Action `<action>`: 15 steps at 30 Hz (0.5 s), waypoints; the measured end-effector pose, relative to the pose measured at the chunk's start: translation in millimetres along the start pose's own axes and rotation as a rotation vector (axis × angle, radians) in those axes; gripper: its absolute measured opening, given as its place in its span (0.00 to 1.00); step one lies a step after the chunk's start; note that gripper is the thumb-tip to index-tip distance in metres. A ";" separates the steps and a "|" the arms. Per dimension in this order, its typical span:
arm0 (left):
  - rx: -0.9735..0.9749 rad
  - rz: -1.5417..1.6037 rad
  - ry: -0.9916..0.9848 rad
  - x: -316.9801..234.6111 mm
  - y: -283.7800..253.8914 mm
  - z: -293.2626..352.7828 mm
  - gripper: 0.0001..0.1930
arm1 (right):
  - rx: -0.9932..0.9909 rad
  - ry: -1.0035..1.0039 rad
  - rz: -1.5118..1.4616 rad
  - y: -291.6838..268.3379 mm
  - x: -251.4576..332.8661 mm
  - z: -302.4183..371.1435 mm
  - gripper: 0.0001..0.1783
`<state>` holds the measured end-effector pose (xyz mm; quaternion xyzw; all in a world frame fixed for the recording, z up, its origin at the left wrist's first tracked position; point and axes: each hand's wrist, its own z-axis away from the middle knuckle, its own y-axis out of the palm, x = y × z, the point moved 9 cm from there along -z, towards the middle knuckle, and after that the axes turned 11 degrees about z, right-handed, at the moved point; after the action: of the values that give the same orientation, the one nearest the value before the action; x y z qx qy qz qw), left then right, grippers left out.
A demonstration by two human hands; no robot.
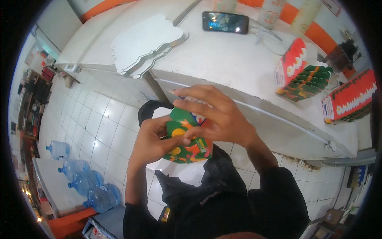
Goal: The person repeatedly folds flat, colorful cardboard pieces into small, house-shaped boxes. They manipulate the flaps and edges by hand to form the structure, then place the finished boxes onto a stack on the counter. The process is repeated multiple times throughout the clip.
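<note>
in front of the table [223,59], both hands are closed on a green patterned carton [182,125]: the left hand [153,139] grips its left side, some fingers hidden, and the right hand [225,115] wraps its top and right side, covering much of the print. on the table's left part lie white cut-out sheets [147,44]; at its far side lies a phone [225,22], with pale containers [271,14] cut off above. two carton stacks [304,79] sit at the table's right end.
</note>
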<state>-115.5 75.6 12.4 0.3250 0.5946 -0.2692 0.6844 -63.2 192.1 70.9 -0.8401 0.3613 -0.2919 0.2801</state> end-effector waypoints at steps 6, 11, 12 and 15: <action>0.223 0.000 0.035 -3.5 12.4 -0.5 0.18 | -0.020 0.086 -0.174 -2.6 5.2 15.6 0.39; 0.247 0.070 0.026 -0.5 18.9 -1.5 0.18 | -0.030 0.153 -0.208 -2.7 2.4 25.0 0.35; 0.252 0.095 0.027 -0.9 19.6 -1.5 0.18 | -0.037 0.143 -0.191 -4.5 3.5 25.1 0.34; 0.319 0.153 0.010 0.8 23.5 -1.0 0.20 | 0.022 0.090 -0.054 1.4 5.3 31.8 0.26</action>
<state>-98.4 91.5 14.5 0.4751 0.5213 -0.3055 0.6397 -38.7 195.5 50.0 -0.8323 0.3477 -0.3409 0.2650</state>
